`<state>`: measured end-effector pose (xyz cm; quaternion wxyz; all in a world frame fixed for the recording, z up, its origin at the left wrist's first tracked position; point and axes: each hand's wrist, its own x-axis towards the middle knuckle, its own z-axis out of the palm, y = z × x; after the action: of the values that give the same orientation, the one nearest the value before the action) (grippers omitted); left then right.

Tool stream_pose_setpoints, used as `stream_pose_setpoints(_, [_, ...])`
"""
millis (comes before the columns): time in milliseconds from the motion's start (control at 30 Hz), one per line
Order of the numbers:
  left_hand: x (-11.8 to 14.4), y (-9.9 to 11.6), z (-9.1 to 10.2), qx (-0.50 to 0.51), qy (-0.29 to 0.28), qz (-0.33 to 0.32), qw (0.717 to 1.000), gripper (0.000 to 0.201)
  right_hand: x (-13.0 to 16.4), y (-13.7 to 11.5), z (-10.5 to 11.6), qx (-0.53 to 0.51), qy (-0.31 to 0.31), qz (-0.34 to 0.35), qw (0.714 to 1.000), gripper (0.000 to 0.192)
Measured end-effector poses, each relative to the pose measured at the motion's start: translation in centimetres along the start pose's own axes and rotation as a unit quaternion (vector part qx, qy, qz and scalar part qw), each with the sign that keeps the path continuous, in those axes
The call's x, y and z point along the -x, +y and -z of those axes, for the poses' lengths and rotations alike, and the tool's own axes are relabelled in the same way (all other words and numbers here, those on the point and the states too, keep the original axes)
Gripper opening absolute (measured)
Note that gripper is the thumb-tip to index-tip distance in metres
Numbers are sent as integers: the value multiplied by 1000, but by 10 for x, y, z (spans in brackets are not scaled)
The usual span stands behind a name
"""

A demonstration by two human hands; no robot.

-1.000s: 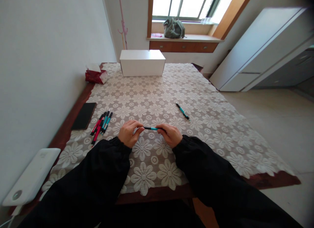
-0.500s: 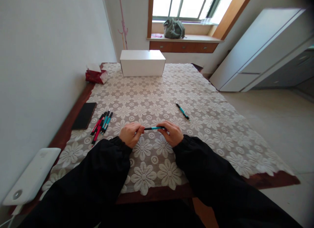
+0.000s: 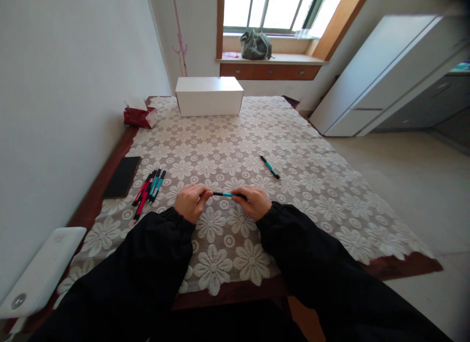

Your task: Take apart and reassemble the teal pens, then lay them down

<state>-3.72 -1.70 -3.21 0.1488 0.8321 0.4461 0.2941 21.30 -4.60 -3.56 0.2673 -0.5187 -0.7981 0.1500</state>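
Note:
A teal and black pen (image 3: 224, 194) is held level between both my hands, just above the lace tablecloth (image 3: 227, 136). My left hand (image 3: 190, 207) pinches its left end and my right hand (image 3: 254, 202) grips its right end. A bundle of several red and teal pens (image 3: 147, 190) lies to the left of my left hand. One more teal pen (image 3: 269, 166) lies alone on the cloth, beyond my right hand.
A black phone (image 3: 121, 177) lies at the table's left edge by the wall. A white device (image 3: 36, 272) sits at the near left corner. A white box (image 3: 209, 96) and a red tissue pack (image 3: 137, 116) stand at the far end.
My hands stay on the pen, with only small shifts of the fingers. The camera has turned slightly, so everything sits a bit further left in view.

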Motion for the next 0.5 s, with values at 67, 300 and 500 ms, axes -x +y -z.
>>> stream_pose_setpoints(67, [0, 0, -1, 18, 20, 19, 999, 21, -2, 3, 2, 34, 6, -5, 999, 17])
stream_pose_setpoints(300, [1, -4, -5, 16, 9, 39, 999, 20, -9, 40, 37, 214, 42, -198, 956, 23])
stream_pose_setpoints(500, [1, -1, -4, -21, -10, 25, 999, 13, -6, 69, 60, 267, 44, -309, 912, 31])
